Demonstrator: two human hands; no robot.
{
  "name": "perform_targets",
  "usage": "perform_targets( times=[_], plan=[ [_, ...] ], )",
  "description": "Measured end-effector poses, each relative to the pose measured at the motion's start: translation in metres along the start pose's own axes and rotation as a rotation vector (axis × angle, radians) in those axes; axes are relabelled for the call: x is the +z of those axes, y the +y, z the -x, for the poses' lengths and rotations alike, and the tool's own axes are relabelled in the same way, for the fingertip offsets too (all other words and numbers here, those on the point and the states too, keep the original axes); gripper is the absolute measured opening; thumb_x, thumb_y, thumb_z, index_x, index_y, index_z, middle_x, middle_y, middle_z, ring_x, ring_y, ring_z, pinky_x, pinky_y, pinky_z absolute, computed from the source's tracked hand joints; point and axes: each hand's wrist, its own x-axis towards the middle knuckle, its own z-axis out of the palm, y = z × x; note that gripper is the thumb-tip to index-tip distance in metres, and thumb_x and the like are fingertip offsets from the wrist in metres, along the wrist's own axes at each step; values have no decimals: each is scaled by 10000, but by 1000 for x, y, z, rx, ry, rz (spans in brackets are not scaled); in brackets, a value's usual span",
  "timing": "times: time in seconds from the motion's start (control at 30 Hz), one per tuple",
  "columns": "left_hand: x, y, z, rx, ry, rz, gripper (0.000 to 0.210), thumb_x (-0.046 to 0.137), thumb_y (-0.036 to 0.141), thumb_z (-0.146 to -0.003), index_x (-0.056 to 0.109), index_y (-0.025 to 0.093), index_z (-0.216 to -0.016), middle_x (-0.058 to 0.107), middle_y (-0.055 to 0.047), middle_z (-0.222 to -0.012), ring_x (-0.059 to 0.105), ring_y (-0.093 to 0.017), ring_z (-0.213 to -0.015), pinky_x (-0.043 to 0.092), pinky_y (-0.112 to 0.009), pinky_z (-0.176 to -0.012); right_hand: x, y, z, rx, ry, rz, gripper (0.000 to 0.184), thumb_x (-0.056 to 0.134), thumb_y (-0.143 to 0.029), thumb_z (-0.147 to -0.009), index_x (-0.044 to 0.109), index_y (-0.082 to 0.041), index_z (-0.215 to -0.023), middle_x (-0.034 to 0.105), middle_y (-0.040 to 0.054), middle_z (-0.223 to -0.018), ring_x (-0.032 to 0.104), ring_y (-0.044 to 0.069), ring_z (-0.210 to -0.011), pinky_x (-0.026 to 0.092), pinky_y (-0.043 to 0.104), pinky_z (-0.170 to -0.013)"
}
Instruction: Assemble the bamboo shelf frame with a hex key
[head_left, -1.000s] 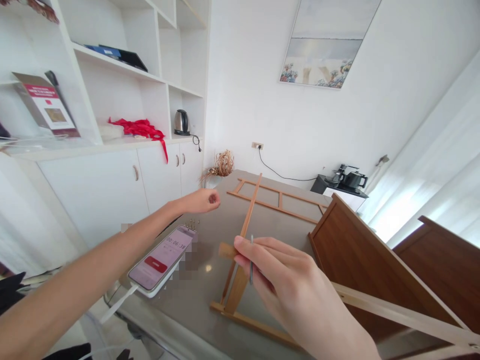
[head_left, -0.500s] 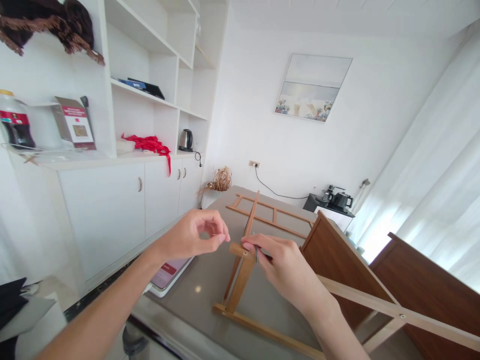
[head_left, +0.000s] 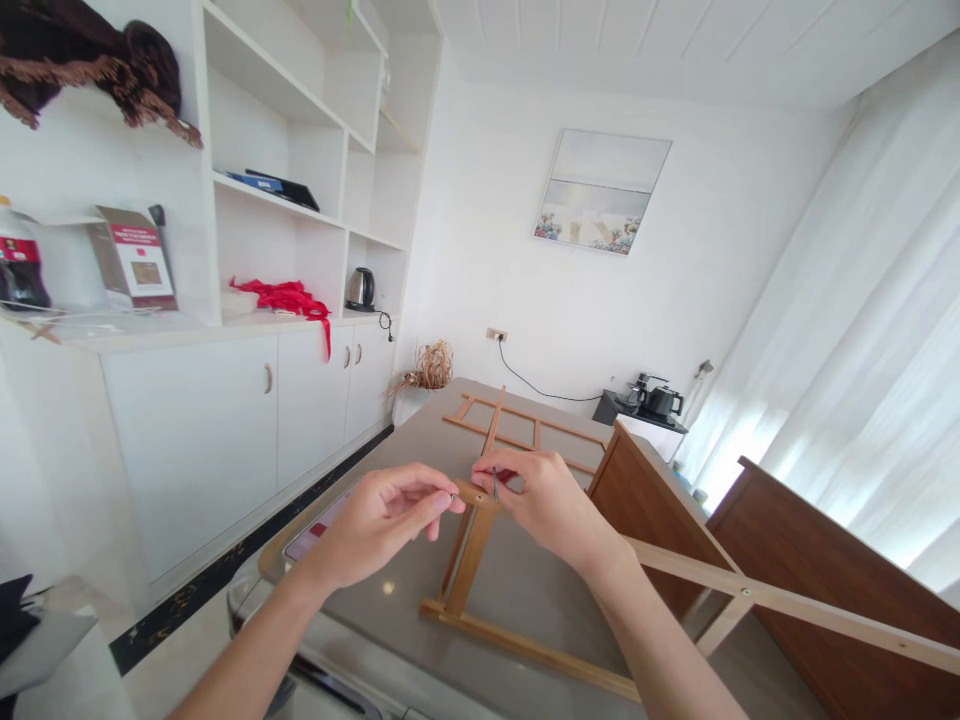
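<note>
My left hand (head_left: 397, 515) is closed in a pinch just left of the wooden frame's top corner. A tiny dark bit shows at its fingertips, too small to name. My right hand (head_left: 544, 495) pinches a thin grey hex key (head_left: 496, 484) beside that corner. The wooden frame (head_left: 471, 560) stands on the table between and below my hands, with a fastener hole on its top end. Its lower rail (head_left: 540, 655) runs toward the front right.
A flat ladder-like wooden frame (head_left: 536, 432) lies farther back on the grey table (head_left: 390, 625). Brown panels (head_left: 660, 500) with a pale wooden bar (head_left: 817, 612) stand at the right. A tablet-like device (head_left: 307, 540) lies partly behind my left hand. White cabinets (head_left: 195, 440) line the left.
My left hand has moved right and closer to the frame's corner, its fingers pinched. My right hand stays by the corner with the hex key. The camera view has shifted slightly.
</note>
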Motion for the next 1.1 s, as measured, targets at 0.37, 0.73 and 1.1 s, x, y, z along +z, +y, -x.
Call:
perform_targets(
  times=[0.37, 0.73, 1.1],
  plan=[
    [23, -15, 11, 74, 162, -78, 238, 609, 414, -1040, 740, 217, -1062, 791, -46, -959, 726, -129, -759, 589, -242, -721, 4, 10, -16, 40, -53, -65, 75, 706, -248, -978, 752, -230, -922, 728, -43, -801, 547, 85, -657, 432, 200, -685],
    [45, -22, 11, 541, 375, -445, 205, 621, 79, -999, 625, 223, -1145, 813, -72, -1160, 791, -185, -1065, 639, -324, -974, 6, 14, -13, -11, -34, -70, 142, 608, -163, -977, 720, -227, -918, 734, -35, -841, 560, 88, -671, 406, 215, -661],
    [58, -40, -2, 954, 557, -798, 427, 781, -110, -782, 724, 136, -1125, 817, -89, -950, 773, -196, -873, 659, -330, -772, 1, 10, -16, -5, -64, -13, 228, 564, -58, -935, 714, -223, -888, 659, -42, -726, 500, 91, -628, 362, 217, -635]
  ],
)
